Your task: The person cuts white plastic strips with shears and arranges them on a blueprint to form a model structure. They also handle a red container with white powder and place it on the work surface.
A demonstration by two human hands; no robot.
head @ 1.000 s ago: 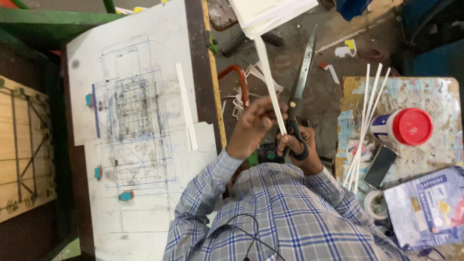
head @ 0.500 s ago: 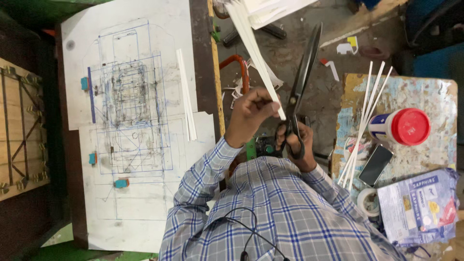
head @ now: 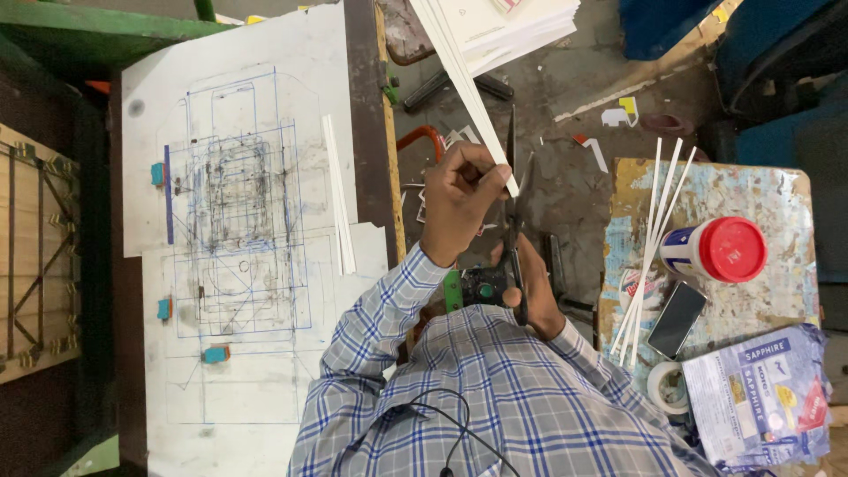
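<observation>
My left hand pinches the near end of a long, thin white strip that runs up and to the left, toward a stack of white sheets. My right hand grips the handles of large dark scissors. Their blades point away from me and meet the strip's near end just beside my left fingers. The blades look almost closed on the strip. Both arms wear a blue-and-white plaid shirt.
To the left, a large drawing sheet with blue grid lines lies on a table, a white strip along its right edge. On the right, a paint-stained stool holds several white strips, a red-lidded jar, a phone, a tape roll and a blue-and-white packet.
The scissors have swung from a rightward tilt to nearly upright and their blades have come together at the strip's end. My left hand moved slightly right with the strip.
</observation>
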